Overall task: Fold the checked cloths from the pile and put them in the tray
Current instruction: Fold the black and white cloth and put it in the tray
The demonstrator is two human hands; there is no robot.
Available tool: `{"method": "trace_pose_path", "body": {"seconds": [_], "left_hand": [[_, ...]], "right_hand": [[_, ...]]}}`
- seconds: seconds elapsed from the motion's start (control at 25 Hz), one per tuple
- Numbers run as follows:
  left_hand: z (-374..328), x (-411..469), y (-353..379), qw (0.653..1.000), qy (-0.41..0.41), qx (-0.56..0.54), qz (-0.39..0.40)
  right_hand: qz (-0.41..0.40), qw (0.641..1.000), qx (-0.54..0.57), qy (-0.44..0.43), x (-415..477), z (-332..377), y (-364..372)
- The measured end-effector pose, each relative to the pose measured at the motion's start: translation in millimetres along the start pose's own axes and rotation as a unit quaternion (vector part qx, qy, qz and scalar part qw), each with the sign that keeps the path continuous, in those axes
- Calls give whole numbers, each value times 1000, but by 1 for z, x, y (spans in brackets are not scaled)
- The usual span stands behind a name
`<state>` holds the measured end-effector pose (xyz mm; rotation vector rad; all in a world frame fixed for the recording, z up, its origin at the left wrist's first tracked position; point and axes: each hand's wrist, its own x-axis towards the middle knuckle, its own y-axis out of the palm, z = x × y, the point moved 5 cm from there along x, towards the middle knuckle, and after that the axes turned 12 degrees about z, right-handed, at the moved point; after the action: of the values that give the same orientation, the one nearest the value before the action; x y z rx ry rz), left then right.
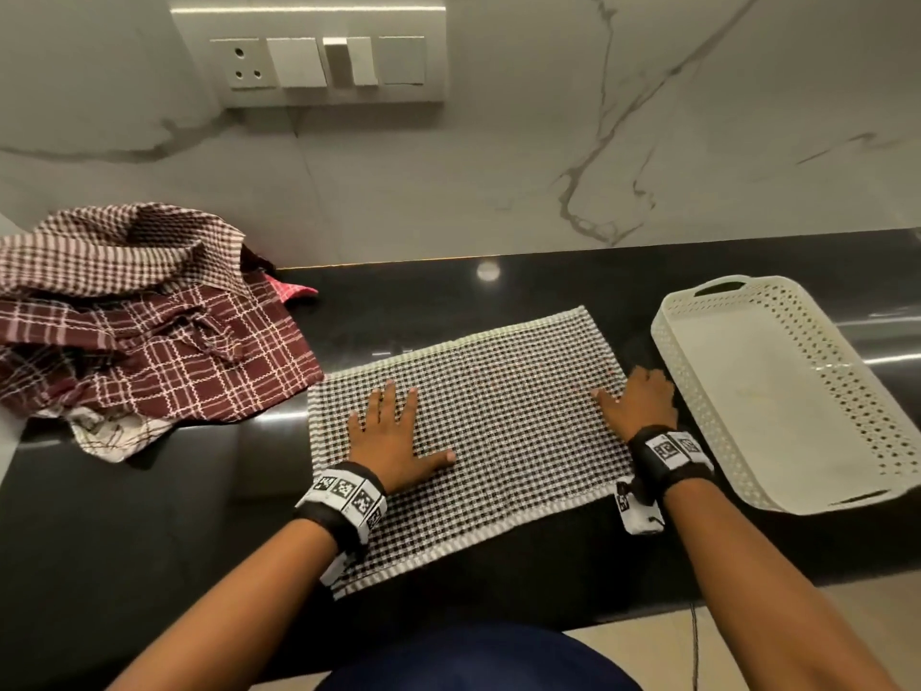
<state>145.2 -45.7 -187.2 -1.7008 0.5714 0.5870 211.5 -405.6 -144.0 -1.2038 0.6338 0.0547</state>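
A black-and-white checked cloth (503, 406) lies spread flat on the black counter in front of me. My left hand (393, 438) presses flat on its left part, fingers straight and spread. At the cloth's right edge, my right hand (640, 403) grips the fabric with curled fingers. A pile of maroon-and-white checked cloths (134, 321) sits crumpled at the far left. The cream perforated tray (857, 391) stands at the right with nothing in it.
The black counter (149, 516) runs to a marble wall with a switch panel (319, 62) at the back. The counter's front edge is close to my body. Marker bands wrap both wrists.
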Motion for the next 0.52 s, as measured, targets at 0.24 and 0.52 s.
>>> {"method": "trace_pose_path", "body": {"seconds": [0.24, 0.52], "left_hand": [[4, 19, 3, 1000, 1, 1, 31], [42, -13, -25, 972, 79, -116, -187]], "right_hand": [[124, 981, 150, -11, 17, 2, -3], [51, 935, 271, -223, -43, 102, -8]]}}
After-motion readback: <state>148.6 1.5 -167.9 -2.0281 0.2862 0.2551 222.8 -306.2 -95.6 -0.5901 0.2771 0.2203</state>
